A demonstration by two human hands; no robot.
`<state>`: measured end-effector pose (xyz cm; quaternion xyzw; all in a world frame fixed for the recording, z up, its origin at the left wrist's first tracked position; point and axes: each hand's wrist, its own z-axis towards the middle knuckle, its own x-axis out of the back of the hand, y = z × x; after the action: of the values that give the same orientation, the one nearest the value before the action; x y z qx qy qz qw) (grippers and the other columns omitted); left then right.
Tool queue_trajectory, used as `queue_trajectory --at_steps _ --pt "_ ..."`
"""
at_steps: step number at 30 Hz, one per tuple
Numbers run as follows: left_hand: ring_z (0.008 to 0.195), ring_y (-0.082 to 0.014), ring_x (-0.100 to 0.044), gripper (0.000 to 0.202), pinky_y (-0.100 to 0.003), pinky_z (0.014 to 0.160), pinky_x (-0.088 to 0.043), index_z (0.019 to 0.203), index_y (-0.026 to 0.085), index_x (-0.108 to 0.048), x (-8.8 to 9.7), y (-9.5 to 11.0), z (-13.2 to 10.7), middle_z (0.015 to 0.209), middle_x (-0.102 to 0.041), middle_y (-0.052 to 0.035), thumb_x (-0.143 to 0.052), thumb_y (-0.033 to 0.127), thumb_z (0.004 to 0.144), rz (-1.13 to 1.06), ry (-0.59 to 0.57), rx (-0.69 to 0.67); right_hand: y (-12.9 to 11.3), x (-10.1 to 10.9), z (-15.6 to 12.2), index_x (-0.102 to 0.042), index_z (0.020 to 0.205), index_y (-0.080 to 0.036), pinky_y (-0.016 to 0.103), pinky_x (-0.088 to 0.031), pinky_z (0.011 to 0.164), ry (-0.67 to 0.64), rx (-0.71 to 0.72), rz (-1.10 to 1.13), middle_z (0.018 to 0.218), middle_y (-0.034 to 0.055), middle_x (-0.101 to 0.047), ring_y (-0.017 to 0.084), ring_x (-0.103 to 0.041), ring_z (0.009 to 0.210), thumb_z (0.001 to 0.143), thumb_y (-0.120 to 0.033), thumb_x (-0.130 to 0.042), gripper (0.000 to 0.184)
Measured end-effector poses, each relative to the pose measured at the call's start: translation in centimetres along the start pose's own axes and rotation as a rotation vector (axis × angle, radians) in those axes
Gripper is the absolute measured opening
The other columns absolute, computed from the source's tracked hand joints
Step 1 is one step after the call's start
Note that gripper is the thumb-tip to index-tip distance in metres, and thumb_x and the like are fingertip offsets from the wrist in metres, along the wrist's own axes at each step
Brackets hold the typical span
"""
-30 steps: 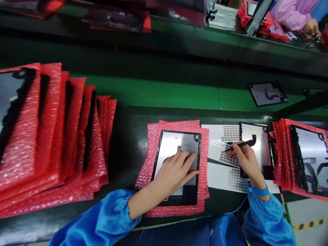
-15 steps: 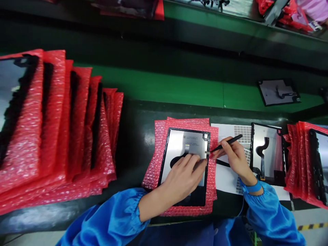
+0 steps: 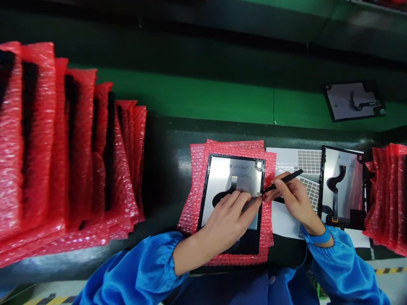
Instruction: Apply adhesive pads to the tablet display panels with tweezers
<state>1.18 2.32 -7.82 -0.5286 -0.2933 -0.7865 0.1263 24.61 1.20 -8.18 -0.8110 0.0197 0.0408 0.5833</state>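
A display panel (image 3: 229, 173) with a silver back and a black flex cable lies on red bubble wrap (image 3: 197, 203) in front of me. My left hand (image 3: 230, 220) rests flat on the panel, fingers stretched out over its right half. My right hand (image 3: 291, 199) is closed on black tweezers (image 3: 284, 180), whose tip holds a small grey sticker at the panel's right edge. Under that hand lies a white sheet of grey stickers (image 3: 310, 163).
A row of red bubble-wrap bags (image 3: 63, 152) with panels leans at the left. A second panel (image 3: 341, 186) lies to the right of the sticker sheet, with more red bags (image 3: 389, 199) beyond. Another panel (image 3: 354, 99) sits on the green conveyor belt (image 3: 190, 99).
My right hand has carried the tweezers from the sticker sheet leftwards to the panel's right edge. The camera has tilted down. My left hand stays on the panel.
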Motion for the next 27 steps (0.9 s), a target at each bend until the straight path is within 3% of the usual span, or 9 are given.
queue_trajectory --at_steps 9,12,15,19,23,27 --pt "0.090 -0.0245 -0.065 0.036 -0.038 0.074 -0.058 0.137 0.007 -0.062 0.1 0.3 0.4 0.099 -0.065 -0.0102 -0.059 0.017 0.102 0.075 -0.013 0.000 -0.1 -0.3 0.1 -0.062 0.100 -0.022 0.031 -0.069 0.063 0.010 -0.015 -0.056 0.075 0.0032 -0.079 0.020 -0.081 0.066 0.104 -0.051 -0.065 0.029" --pt "0.092 -0.0258 -0.066 0.036 -0.039 0.074 -0.059 0.137 0.008 -0.063 0.2 0.1 0.5 0.101 -0.066 -0.0111 -0.057 0.016 0.102 0.092 -0.057 -0.007 -1.0 -0.1 -0.1 -0.062 0.098 -0.022 0.033 -0.070 0.062 0.070 0.004 -0.043 0.073 0.0032 -0.079 0.022 -0.081 0.064 0.102 -0.055 -0.067 0.033" --pt "0.092 -0.0255 -0.067 0.034 -0.039 0.075 -0.061 0.136 0.008 -0.063 0.5 0.1 0.7 0.102 -0.066 -0.0124 -0.053 0.018 0.105 0.072 -0.079 0.000 -2.0 1.2 -2.1 -0.065 0.098 -0.023 0.037 -0.071 0.061 0.250 0.077 -0.058 0.073 0.0033 -0.080 0.023 -0.080 0.061 0.101 -0.056 -0.068 0.033" --pt "0.096 -0.0275 -0.067 0.038 -0.040 0.076 -0.060 0.137 0.006 -0.062 0.9 1.3 0.8 0.113 -0.069 -0.0171 -0.054 0.013 0.101 0.093 -0.066 0.028 -1.5 4.0 -7.8 -0.069 0.101 -0.023 0.038 -0.069 0.057 0.448 0.116 -0.153 0.074 0.0048 -0.081 0.025 -0.080 0.060 0.103 -0.048 -0.069 0.025" --pt "0.121 -0.0339 -0.064 0.043 -0.046 0.098 -0.055 0.142 0.005 -0.062 0.6 3.9 0.4 0.135 -0.068 -0.0203 -0.057 0.019 0.102 0.055 -0.071 -0.119 1.0 6.1 -12.5 -0.069 0.105 -0.025 0.042 -0.070 0.062 0.509 0.046 -0.233 0.076 0.0054 -0.082 0.028 -0.081 0.066 0.104 -0.046 -0.067 0.021" --pt "0.152 -0.0361 -0.044 0.055 -0.052 0.121 -0.039 0.151 0.010 -0.057 -0.9 6.0 0.0 0.166 -0.047 -0.0165 -0.051 0.044 0.108 0.027 -0.187 -0.285 3.0 6.7 -13.2 -0.065 0.111 -0.027 0.042 -0.070 0.067 0.522 0.078 -0.278 0.085 0.0055 -0.083 0.028 -0.082 0.075 0.105 -0.046 -0.066 0.020"
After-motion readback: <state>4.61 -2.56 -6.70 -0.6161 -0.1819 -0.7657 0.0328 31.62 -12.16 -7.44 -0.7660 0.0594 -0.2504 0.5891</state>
